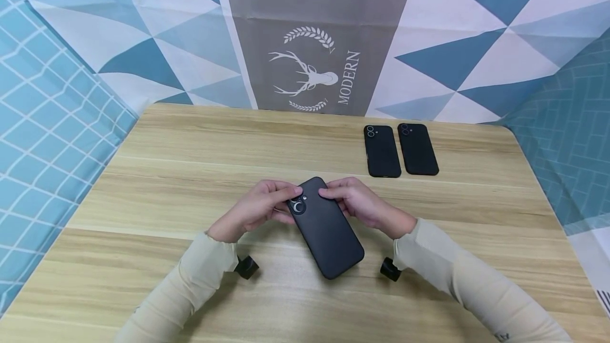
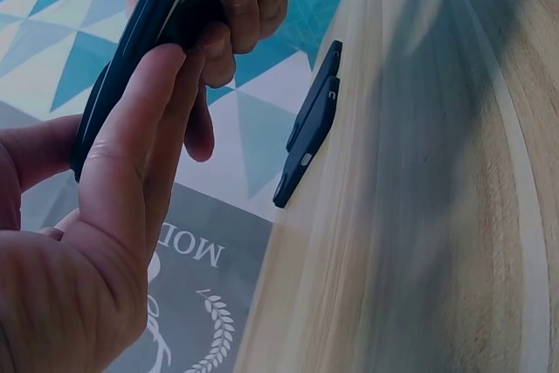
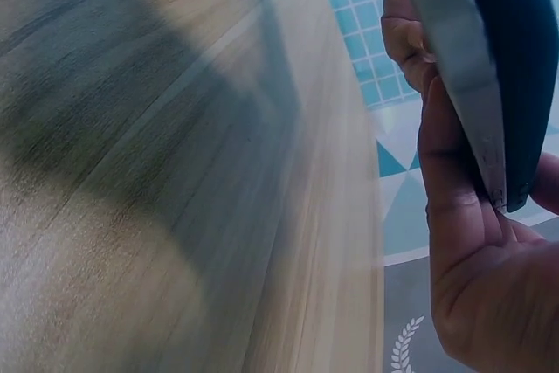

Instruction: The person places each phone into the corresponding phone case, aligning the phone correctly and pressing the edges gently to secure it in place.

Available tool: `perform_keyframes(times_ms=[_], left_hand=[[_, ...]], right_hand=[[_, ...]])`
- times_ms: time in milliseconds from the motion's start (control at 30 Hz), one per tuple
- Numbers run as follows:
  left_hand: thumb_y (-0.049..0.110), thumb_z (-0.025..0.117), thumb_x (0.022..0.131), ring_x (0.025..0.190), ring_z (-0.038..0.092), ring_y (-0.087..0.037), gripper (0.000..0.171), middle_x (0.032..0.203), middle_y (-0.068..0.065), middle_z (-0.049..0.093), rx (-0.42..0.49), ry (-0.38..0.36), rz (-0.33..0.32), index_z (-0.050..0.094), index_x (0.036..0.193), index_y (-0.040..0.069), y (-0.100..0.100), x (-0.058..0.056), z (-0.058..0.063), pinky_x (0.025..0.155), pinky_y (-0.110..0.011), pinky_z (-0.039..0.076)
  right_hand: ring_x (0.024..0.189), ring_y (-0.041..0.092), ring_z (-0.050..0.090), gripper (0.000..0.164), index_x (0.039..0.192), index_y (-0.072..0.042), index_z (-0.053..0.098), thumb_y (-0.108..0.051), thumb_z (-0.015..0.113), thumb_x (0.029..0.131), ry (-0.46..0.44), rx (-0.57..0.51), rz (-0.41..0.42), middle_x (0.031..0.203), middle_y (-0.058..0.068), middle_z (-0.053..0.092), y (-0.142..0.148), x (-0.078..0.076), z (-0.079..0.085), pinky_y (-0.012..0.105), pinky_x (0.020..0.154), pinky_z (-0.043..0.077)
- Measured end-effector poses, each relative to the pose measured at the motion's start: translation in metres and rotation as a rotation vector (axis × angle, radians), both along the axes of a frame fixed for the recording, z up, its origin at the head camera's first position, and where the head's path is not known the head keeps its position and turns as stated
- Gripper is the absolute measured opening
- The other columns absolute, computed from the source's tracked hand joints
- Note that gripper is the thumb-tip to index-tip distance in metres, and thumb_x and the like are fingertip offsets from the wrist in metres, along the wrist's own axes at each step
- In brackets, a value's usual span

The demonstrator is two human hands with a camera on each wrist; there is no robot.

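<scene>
Both hands hold a phone in a black case (image 1: 329, 234) over the middle of the table, its camera side facing up and its lower end slanting toward the person. My left hand (image 1: 267, 205) pinches the top left corner, thumb beside the camera lenses and fingers underneath. At the top right edge, my right hand (image 1: 359, 202) grips with its thumb on the back. In the right wrist view, a silvery phone edge (image 3: 463, 67) runs alongside the dark case (image 3: 515, 67). From the left wrist, the case (image 2: 131, 58) appears edge-on, with fingers beneath it.
Two black phone-shaped pieces with camera rings, a left one (image 1: 383, 152) and a right one (image 1: 418, 150), lie side by side at the back right of the wooden table (image 1: 190, 142). Patterned cloth (image 1: 310, 25) hangs behind the table. A small black device sits at each wrist.
</scene>
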State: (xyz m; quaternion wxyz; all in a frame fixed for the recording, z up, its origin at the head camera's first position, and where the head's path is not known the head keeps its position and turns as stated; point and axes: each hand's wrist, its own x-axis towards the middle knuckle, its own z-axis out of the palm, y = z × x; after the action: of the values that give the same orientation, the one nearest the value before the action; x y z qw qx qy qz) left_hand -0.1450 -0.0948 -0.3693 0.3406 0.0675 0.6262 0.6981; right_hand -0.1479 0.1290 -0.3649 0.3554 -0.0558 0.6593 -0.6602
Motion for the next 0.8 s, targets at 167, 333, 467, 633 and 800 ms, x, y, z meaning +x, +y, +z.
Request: perform_keyframes(times_ms=[167,333,467,633,800], left_hand=[[0.015,0.050,0.096,0.071,0.069,-0.013,0.037,0.078,0.002,0.071,-0.009,0.007,-0.027,0.052,0.117,-0.015,0.0014,-0.0005,-0.0025,0.065,-0.031,0.060],[0.014,0.050,0.095,0.070,0.070,-0.013,0.035,0.077,0.001,0.070,-0.015,0.000,-0.042,0.051,0.115,-0.015,0.0024,0.0004,-0.0051,0.065,-0.032,0.060],[0.012,0.049,0.095,0.070,0.069,-0.013,0.034,0.077,0.001,0.070,-0.006,-0.008,-0.048,0.051,0.114,-0.016,0.0037,0.0015,-0.0062,0.063,-0.030,0.060],[0.011,0.048,0.095,0.069,0.070,-0.014,0.034,0.076,0.001,0.070,0.003,-0.005,-0.042,0.051,0.113,-0.017,0.0051,0.0029,-0.0051,0.062,-0.029,0.060],[0.010,0.048,0.095,0.069,0.070,-0.014,0.035,0.076,0.001,0.071,0.016,0.018,-0.033,0.050,0.113,-0.019,0.0053,0.0039,-0.0064,0.061,-0.029,0.060]], right_hand=[[0.053,0.004,0.055,0.018,0.083,-0.015,0.064,-0.018,0.050,0.094,0.006,0.025,0.007,0.062,-0.008,0.060,0.0003,-0.0006,-0.0017,0.017,0.049,0.046],[0.052,0.005,0.053,0.016,0.085,-0.014,0.065,-0.019,0.052,0.093,0.014,0.056,0.017,0.061,-0.009,0.058,0.0002,-0.0006,-0.0023,0.016,0.048,0.044],[0.053,0.005,0.054,0.018,0.095,-0.007,0.065,-0.019,0.051,0.093,0.010,0.074,0.035,0.062,-0.009,0.059,0.0005,-0.0003,-0.0018,0.017,0.049,0.045],[0.054,0.005,0.054,0.028,0.108,0.001,0.062,-0.019,0.050,0.093,0.018,0.098,0.049,0.064,-0.009,0.060,0.0009,-0.0005,-0.0013,0.017,0.050,0.046],[0.057,0.006,0.057,0.034,0.115,0.003,0.060,-0.021,0.050,0.094,0.023,0.121,0.056,0.067,-0.009,0.062,0.0008,-0.0006,-0.0005,0.018,0.052,0.048]])
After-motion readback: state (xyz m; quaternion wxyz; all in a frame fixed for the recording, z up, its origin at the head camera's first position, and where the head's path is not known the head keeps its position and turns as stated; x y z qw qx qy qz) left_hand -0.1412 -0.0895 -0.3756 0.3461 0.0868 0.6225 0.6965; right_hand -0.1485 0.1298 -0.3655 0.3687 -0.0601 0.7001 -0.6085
